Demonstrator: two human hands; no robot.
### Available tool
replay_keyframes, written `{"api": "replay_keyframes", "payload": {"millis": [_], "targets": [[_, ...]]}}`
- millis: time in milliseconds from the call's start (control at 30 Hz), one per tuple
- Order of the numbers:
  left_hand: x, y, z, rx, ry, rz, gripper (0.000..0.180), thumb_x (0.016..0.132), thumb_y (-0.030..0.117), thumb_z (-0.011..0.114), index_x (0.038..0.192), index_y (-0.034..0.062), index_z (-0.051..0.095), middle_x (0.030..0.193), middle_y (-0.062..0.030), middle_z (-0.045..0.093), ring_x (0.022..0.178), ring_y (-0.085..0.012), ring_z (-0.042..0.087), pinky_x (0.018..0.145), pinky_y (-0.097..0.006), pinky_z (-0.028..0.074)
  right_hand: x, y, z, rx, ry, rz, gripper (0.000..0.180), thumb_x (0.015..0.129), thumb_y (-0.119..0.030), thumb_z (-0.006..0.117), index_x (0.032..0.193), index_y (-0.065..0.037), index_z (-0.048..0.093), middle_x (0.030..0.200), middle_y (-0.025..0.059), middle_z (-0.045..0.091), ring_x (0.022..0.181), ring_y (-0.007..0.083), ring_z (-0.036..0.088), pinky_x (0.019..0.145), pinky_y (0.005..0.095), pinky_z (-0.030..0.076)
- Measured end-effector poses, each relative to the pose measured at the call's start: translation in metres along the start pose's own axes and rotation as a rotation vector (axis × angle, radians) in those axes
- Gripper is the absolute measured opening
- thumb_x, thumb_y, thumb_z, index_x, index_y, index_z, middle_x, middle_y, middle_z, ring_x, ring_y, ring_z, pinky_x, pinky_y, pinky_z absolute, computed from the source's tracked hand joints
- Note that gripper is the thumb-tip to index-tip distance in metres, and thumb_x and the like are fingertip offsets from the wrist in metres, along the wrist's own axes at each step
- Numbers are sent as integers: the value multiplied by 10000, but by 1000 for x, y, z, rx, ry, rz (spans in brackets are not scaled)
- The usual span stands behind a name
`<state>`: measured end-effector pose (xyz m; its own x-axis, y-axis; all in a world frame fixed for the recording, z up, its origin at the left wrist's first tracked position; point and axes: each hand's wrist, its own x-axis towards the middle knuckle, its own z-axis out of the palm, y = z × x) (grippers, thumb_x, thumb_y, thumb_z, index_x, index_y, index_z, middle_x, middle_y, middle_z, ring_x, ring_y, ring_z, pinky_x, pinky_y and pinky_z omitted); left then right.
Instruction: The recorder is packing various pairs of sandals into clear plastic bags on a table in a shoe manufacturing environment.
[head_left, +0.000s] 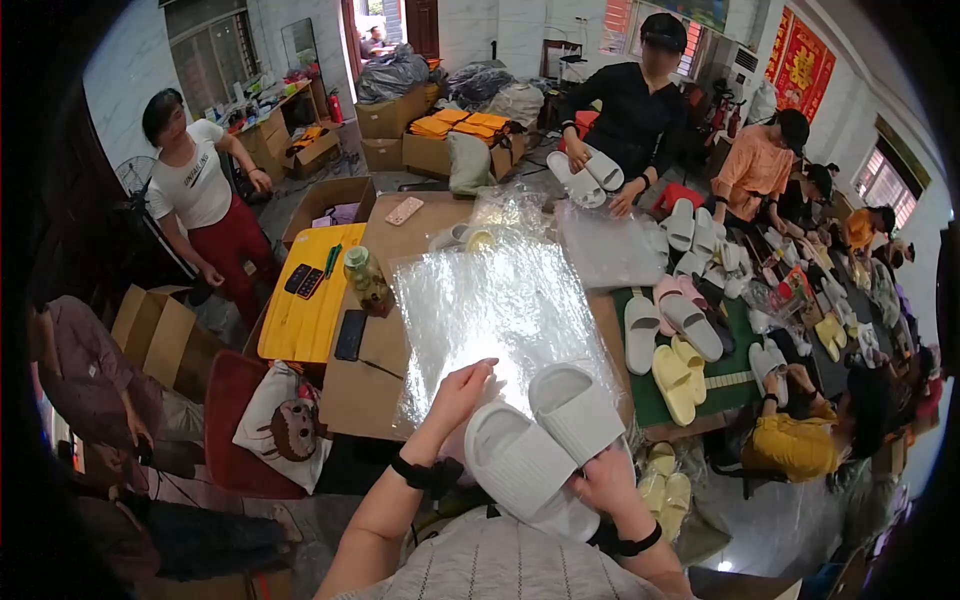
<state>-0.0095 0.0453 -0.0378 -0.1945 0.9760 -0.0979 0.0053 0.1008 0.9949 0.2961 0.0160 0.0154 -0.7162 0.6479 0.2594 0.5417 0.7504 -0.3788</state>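
Note:
A pair of pale grey slide slippers [520, 455] with ribbed straps is in front of me, just off the table's near edge. My right hand [608, 482] grips them from the right, its fingers partly hidden behind the straps. To their left, my left hand [462, 393] is over the near part of a stack of clear plastic bags [480, 300]. Its fingers are drawn together; whether a bag edge is between them I cannot make out. Bright glare covers the middle of the bags.
A glass bottle [366, 280], a dark phone [350, 335] and a yellow packet stack [312, 310] with a calculator [304, 281] are left. Yellow slippers [675, 383] and grey ones [640, 335] lie right. Across the table, a person [640, 110] handles white slippers [585, 178]; others work along the right.

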Motion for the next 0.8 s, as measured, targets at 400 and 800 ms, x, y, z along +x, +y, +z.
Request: {"api": "replay_keyframes", "payload": {"millis": [400,800], "targets": [[-14,37,-4,376,-116,151,372,1033,284,504,1326,95,633,1291,-154,653,1208,-281,599,1052,-361,439,12,16,28,-83,2,293,304,829,-302,708,830,-4,653,894,190,640,852,398,616,708,506,515],[-39,56,25,712,-135,608,328,979,256,565,1276,162,667,1394,-167,571,1290,-427,496,1110,-476,392,53,9,43,-123,45,268,285,879,-291,678,840,-10,648,858,187,639,811,387,621,676,495,516]]}}
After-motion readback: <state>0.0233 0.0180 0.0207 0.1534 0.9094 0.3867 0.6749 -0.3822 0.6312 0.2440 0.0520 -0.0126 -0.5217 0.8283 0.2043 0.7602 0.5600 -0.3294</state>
